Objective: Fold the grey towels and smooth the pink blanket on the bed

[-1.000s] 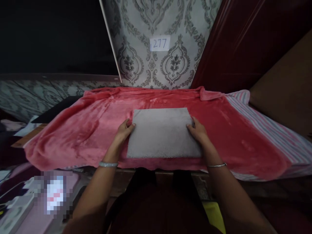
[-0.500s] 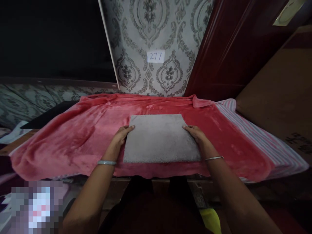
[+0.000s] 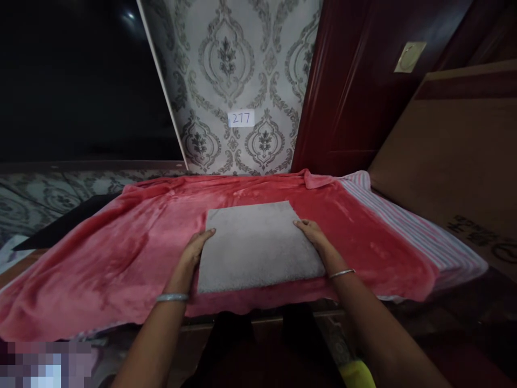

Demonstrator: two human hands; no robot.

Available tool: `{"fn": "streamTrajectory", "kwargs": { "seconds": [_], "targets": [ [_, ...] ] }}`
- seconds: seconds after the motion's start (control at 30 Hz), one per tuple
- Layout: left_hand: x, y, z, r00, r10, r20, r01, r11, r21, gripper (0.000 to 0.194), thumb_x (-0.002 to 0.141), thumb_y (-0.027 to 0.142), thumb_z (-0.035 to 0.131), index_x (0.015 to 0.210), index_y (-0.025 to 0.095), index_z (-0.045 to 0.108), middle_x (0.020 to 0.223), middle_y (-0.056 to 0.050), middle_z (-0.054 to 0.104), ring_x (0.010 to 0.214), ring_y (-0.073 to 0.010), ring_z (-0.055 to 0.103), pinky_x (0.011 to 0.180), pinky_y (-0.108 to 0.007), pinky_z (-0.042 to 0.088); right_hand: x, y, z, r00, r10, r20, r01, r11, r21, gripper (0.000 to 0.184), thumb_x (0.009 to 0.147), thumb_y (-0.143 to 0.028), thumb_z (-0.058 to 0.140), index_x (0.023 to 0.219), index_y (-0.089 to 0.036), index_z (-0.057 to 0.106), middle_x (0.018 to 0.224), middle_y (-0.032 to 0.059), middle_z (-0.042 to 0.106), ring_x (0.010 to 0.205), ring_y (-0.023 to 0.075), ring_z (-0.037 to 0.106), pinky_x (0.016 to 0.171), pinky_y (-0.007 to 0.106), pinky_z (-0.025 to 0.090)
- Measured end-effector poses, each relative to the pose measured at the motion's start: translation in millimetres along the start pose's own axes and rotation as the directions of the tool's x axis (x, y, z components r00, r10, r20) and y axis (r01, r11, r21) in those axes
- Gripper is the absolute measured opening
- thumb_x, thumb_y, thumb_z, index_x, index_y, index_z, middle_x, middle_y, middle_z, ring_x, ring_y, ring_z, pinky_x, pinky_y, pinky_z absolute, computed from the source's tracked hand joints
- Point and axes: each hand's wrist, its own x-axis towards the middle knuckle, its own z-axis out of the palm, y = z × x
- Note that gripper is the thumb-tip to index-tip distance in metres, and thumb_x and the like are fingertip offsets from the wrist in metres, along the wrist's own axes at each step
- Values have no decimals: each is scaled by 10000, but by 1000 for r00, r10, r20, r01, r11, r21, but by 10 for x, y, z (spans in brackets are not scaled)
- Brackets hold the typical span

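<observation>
A flat grey rectangle of plush cloth (image 3: 256, 248), perhaps a towel or a small mat, lies over the red blanket (image 3: 355, 237). My left hand (image 3: 196, 249) grips its left edge, thumb on top and fingers hidden beneath. At the right edge my right hand (image 3: 313, 233) holds it the same way, with the thumb on the upper face. Whether the cloth rests fully on the blanket or is slightly lifted, I cannot tell.
A striped blanket edge (image 3: 416, 231) shows at the right, beside a large cardboard box (image 3: 452, 140). Behind are a dark screen (image 3: 81, 81), patterned wallpaper and a paper label (image 3: 241, 118) reading 277. Something yellow (image 3: 357, 374) is down by my legs.
The view has tilted up and turned right, so the scene sits lower and further left. Both hands keep hold of the grey cloth, which now looks slightly turned.
</observation>
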Motion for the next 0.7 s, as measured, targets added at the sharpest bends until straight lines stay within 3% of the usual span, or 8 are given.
{"fn": "streamTrajectory", "kwargs": {
  "seconds": [0.23, 0.43, 0.6, 0.7],
  "targets": [
    [-58, 62, 48, 999, -18, -43, 18, 1000, 16, 235, 747, 329, 747, 856, 121, 732, 700, -95, 739, 580, -209, 675, 555, -295, 543, 7, 12, 29, 998, -20, -63, 20, 1000, -6, 337, 730, -500, 692, 683, -168, 663, 633, 17, 633, 664, 174, 571, 601, 266, 413],
    [-125, 98, 89, 1000, -12, -25, 11, 999, -34, 258, 682, 357, 805, 823, 156, 727, 643, -77, 709, 595, -230, 675, 574, -313, 543, -66, -33, 14, 998, -25, -51, 23, 999, -41, 394, 765, -559, 659, 663, -179, 652, 602, 13, 608, 631, 180, 567, 567, 265, 406],
    [-115, 55, 51, 999, 23, 32, -22, 999, -32, 345, 645, 419, 816, 830, 141, 732, 663, -69, 716, 556, -204, 651, 536, -291, 519, -94, -90, 28, 999, -34, -18, 33, 995, -95, 250, 719, -423, 720, 733, -176, 691, 656, 27, 666, 676, 197, 617, 580, 255, 436],
    [-81, 5, 12, 997, 78, -17, -78, 997, -8, 348, 624, 375, 835, 853, 137, 723, 692, -62, 729, 566, -197, 655, 534, -279, 511, -115, -144, 43, 999, -38, 0, 38, 993, -108, 198, 737, -378, 694, 726, -180, 682, 673, 37, 679, 672, 205, 630, 584, 267, 457]
  ]
}}
